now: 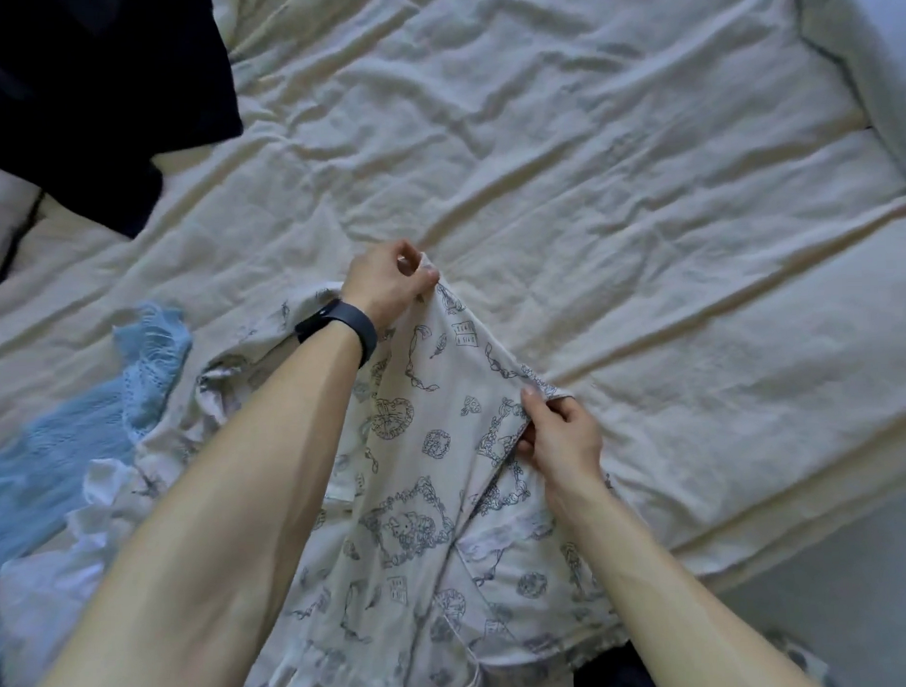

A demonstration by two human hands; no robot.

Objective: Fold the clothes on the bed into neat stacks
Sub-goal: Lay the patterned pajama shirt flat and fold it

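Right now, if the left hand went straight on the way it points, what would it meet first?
Only the wrinkled cream sheet; the left hand, pinching the printed garment, points across bare bedding, though its height above it is unclear.

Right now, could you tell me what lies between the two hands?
In the head view, an edge of the printed garment spans from the left hand to the right hand; both pinch it.

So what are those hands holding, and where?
The printed white garment, pinched along its upper edge: left hand at the far end, right hand nearer.
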